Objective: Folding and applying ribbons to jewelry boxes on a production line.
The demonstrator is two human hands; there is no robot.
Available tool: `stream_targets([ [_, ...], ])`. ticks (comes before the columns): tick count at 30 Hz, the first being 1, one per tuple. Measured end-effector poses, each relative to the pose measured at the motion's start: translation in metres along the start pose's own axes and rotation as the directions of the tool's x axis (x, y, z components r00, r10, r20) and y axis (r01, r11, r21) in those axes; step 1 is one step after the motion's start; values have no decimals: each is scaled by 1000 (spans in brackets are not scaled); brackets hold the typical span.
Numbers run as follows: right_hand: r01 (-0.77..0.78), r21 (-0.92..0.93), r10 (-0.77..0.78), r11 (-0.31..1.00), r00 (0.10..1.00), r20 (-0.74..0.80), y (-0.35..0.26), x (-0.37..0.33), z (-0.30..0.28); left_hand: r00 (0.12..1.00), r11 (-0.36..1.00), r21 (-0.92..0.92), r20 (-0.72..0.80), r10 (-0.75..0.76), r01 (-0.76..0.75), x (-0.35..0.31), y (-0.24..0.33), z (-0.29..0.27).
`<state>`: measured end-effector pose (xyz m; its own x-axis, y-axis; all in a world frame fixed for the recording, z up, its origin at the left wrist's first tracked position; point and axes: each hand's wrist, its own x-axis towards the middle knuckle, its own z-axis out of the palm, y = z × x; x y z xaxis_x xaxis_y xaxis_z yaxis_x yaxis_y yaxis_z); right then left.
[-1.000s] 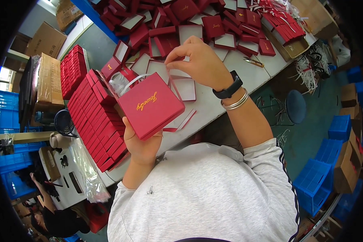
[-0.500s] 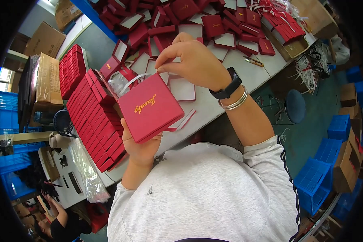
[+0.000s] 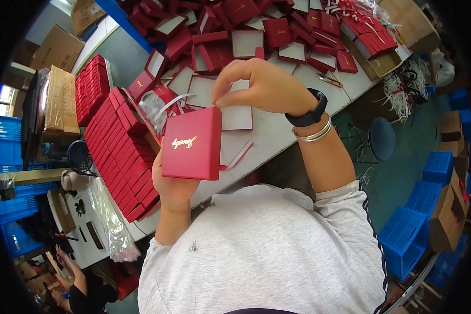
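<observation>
My left hand (image 3: 174, 186) holds up a square red gift box (image 3: 191, 146) with gold lettering on its lid, gripping it from below and behind. The box is closed, and its right side faces partly toward me. Over its top right corner, my right hand (image 3: 256, 86) is closed in a pinch, thumb and forefinger at the box's edge; anything between the fingertips is too small to make out. White ribbon (image 3: 174, 102) loops up just behind the box, beside a clear plastic wrap. A red and white strip (image 3: 239, 156) lies on the table to the box's right.
Stacked red boxes (image 3: 118, 157) stand at the left. A heap of loose red lids and bases (image 3: 225, 44) covers the far table (image 3: 277, 128). Scissors (image 3: 329, 80) lie at the right, below a carton of ribboned boxes (image 3: 369, 34). Another person (image 3: 83, 285) is at the lower left.
The box has turned in my left hand, so its right side now shows more. My right hand has shifted slightly right and down, still pinched near the box's upper corner.
</observation>
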<state>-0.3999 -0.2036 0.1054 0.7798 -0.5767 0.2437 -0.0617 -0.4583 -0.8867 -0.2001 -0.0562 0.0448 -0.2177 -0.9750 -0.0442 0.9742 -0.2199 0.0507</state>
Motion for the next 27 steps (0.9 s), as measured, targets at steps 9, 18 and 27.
stream_targets([
  [9,-168,48,165,985,984,72,9,-19,4,991,996,2,-98,-89,89,10,9,-5],
  [18,-116,459,127,881,992,7,36,-56,38,972,895,410,-72,225,-177,10,6,-20],
  [27,135,451,-112,882,991,-77,27,-77,51,981,846,508,-8,194,-163,6,-6,-4],
])
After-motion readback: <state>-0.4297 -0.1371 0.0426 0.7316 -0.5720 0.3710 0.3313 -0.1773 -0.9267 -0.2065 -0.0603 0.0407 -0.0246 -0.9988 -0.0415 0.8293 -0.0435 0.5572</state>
